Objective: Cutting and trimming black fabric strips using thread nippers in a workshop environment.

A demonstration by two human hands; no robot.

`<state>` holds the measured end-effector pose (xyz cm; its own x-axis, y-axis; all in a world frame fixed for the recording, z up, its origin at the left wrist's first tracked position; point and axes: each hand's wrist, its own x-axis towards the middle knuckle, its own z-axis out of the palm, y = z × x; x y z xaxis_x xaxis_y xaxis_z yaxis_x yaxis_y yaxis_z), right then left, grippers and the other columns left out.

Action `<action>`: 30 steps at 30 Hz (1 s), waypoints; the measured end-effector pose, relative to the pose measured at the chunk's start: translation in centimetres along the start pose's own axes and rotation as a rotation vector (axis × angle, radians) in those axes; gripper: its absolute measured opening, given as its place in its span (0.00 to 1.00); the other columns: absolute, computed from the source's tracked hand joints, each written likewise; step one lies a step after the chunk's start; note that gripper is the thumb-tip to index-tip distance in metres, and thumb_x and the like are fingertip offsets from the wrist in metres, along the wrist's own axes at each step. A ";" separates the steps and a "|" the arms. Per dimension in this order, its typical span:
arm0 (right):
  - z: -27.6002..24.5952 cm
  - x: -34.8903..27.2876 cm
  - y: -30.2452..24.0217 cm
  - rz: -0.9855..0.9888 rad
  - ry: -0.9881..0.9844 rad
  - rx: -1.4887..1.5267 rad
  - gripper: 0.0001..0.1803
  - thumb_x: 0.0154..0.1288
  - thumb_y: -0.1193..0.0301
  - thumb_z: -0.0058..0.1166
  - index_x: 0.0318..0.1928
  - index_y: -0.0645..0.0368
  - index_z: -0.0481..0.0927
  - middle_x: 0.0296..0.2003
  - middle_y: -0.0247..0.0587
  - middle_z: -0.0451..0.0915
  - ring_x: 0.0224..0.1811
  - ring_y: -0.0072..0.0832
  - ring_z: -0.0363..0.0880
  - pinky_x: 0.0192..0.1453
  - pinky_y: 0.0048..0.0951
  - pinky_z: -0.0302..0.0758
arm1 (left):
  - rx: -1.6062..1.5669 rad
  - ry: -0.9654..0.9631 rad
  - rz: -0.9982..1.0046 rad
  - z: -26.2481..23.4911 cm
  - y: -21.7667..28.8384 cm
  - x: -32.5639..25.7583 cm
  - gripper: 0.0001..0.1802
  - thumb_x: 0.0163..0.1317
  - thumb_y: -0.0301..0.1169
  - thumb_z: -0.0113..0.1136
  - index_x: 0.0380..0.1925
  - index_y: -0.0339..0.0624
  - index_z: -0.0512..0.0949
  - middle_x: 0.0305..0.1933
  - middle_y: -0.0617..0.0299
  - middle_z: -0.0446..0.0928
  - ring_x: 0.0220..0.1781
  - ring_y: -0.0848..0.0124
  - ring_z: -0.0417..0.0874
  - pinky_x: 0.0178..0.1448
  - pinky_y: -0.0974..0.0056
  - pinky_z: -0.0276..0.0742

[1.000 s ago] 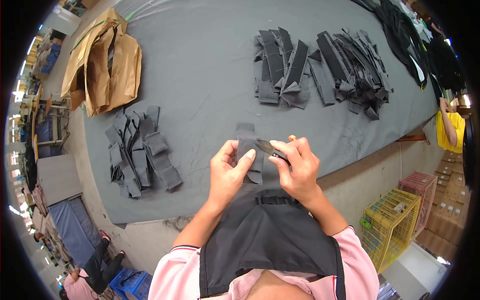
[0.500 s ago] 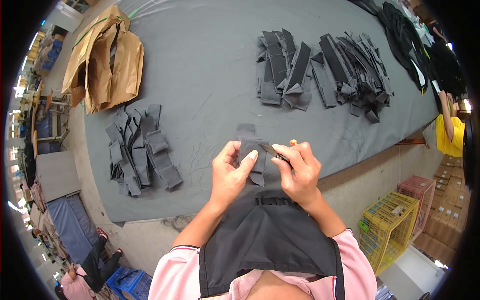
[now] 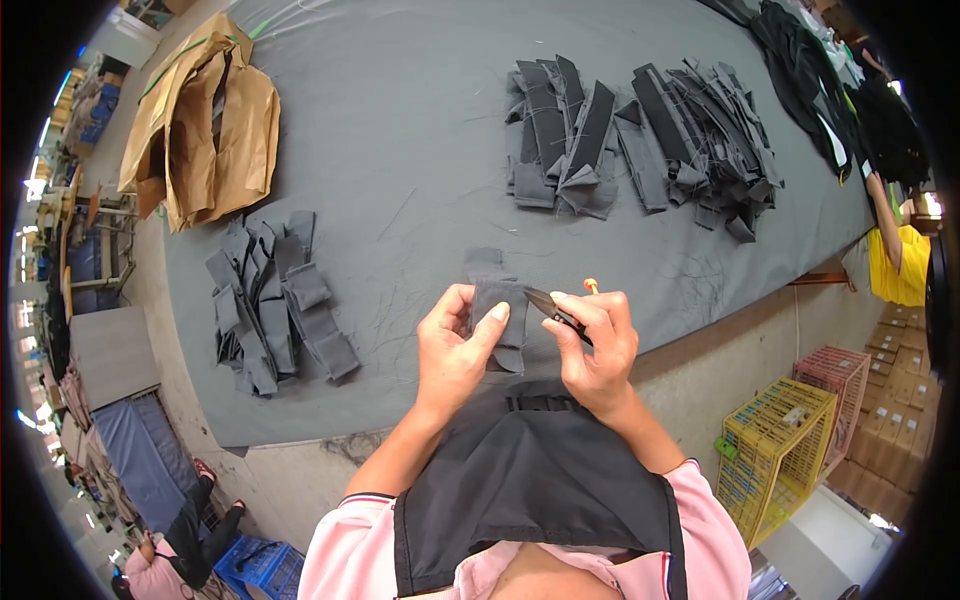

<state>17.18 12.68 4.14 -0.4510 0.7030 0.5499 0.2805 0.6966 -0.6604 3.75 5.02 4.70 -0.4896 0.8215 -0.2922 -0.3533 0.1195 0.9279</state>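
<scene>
Near the table's front edge, my left hand [image 3: 455, 345] pinches a folded dark grey fabric strip [image 3: 495, 300], thumb on top. Closed around small dark thread snips [image 3: 552, 305] is my right hand [image 3: 603, 350]; their pointed blades meet the strip's right edge. An orange tip [image 3: 591, 286] sticks up behind the fingers of that hand. To the left lies a pile of folded grey strips [image 3: 275, 300]. Farther off at the right are a stack of dark strips [image 3: 560, 135] and a looser heap of them [image 3: 705, 140], with frayed threads.
A brown paper bag [image 3: 215, 130] stands at the table's far left. Dark garments [image 3: 800, 80] lie along the far right edge, where a person in yellow [image 3: 900, 262] is. Yellow [image 3: 775, 450] and pink crates [image 3: 840, 385] stand on the floor at right. Loose threads litter the grey tabletop [image 3: 400, 120].
The view has shifted slightly. The snips' blades look more spread and sit at the strip's edge; both hands keep their holds.
</scene>
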 end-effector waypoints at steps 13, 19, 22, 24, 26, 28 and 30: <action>0.3 0.9 -0.6 -0.079 -0.094 -0.094 0.19 0.43 0.78 0.64 0.40 0.57 0.79 0.28 0.34 0.72 0.22 0.29 0.71 0.24 0.28 0.67 | 0.229 0.018 0.127 0.4 -0.4 0.0 0.04 0.56 0.22 0.60 0.30 0.35 0.75 0.27 0.68 0.77 0.28 0.83 0.72 0.34 0.75 0.69; 0.2 1.1 -0.5 -0.089 -0.134 -0.065 0.18 0.43 0.78 0.63 0.39 0.58 0.78 0.27 0.35 0.71 0.22 0.30 0.71 0.24 0.29 0.68 | 0.295 0.018 0.178 0.3 -0.7 0.1 0.04 0.55 0.22 0.60 0.29 0.35 0.75 0.24 0.67 0.76 0.26 0.82 0.71 0.32 0.74 0.69; 0.4 1.3 -0.3 -0.081 -0.119 -0.010 0.17 0.44 0.78 0.63 0.39 0.59 0.78 0.26 0.35 0.71 0.22 0.30 0.72 0.25 0.29 0.69 | 0.324 0.019 0.211 0.2 -1.0 0.1 0.04 0.54 0.22 0.60 0.29 0.35 0.75 0.23 0.66 0.76 0.26 0.82 0.71 0.32 0.73 0.69; 0.5 1.2 -0.3 -0.065 -0.110 -0.013 0.17 0.44 0.78 0.63 0.39 0.60 0.78 0.26 0.36 0.71 0.22 0.30 0.72 0.25 0.29 0.69 | 0.328 0.018 0.197 0.3 -0.9 0.1 0.05 0.53 0.23 0.61 0.28 0.34 0.75 0.23 0.66 0.75 0.25 0.82 0.71 0.32 0.73 0.69; 0.6 1.2 -0.3 -0.049 -0.102 -0.013 0.16 0.45 0.78 0.63 0.39 0.60 0.78 0.25 0.36 0.71 0.21 0.31 0.73 0.25 0.29 0.70 | 0.310 0.022 0.193 0.3 -0.8 0.1 0.05 0.53 0.23 0.61 0.28 0.34 0.74 0.23 0.66 0.76 0.25 0.82 0.72 0.32 0.73 0.69; 0.6 1.1 -0.3 -0.084 -0.110 -0.039 0.16 0.45 0.78 0.63 0.38 0.60 0.78 0.25 0.37 0.71 0.22 0.31 0.73 0.25 0.30 0.70 | 0.291 0.026 0.190 0.3 -0.9 0.1 0.05 0.53 0.23 0.61 0.28 0.34 0.74 0.23 0.65 0.76 0.25 0.81 0.72 0.31 0.73 0.69; 0.6 1.0 -0.3 -0.084 -0.090 -0.037 0.15 0.46 0.78 0.63 0.38 0.60 0.78 0.25 0.37 0.71 0.22 0.30 0.73 0.25 0.29 0.70 | 0.322 0.023 0.200 0.2 -1.0 0.1 0.05 0.54 0.23 0.61 0.28 0.34 0.75 0.23 0.65 0.76 0.25 0.81 0.72 0.32 0.73 0.69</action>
<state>16.16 13.12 4.56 -0.5481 0.6276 0.5529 0.2687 0.7581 -0.5942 4.24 5.08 3.79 -0.5423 0.8343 -0.0994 0.0184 0.1300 0.9913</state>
